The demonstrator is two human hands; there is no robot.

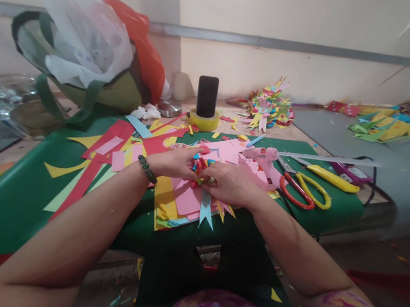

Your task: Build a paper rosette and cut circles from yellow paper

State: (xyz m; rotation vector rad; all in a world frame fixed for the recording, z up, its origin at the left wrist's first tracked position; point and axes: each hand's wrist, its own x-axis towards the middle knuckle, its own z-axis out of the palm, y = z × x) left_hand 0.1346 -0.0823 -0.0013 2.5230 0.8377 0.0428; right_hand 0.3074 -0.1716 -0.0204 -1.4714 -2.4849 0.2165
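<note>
My left hand (179, 162) and my right hand (226, 182) meet over the middle of the green work surface. Between them is a small multicoloured paper ornament (200, 164) in red, blue and yellow, gripped by the fingers of both. My fingers cover much of it. A light blue paper strip with a notched end (206, 209) hangs just below my right hand. Under both hands lie pink paper pieces (184, 200) and a yellow sheet (164, 202). A pink glue gun (267, 162) with a long clear stick rests right of my right hand.
Scissors (304, 189) with red and yellow handles and a yellow cutter (333, 179) lie at right. A phone (207, 97) stands in a yellow tape roll (203, 120). Behind are a paper-ornament pile (271, 107) and a green bag (121, 91); red strips (112, 137) lie left.
</note>
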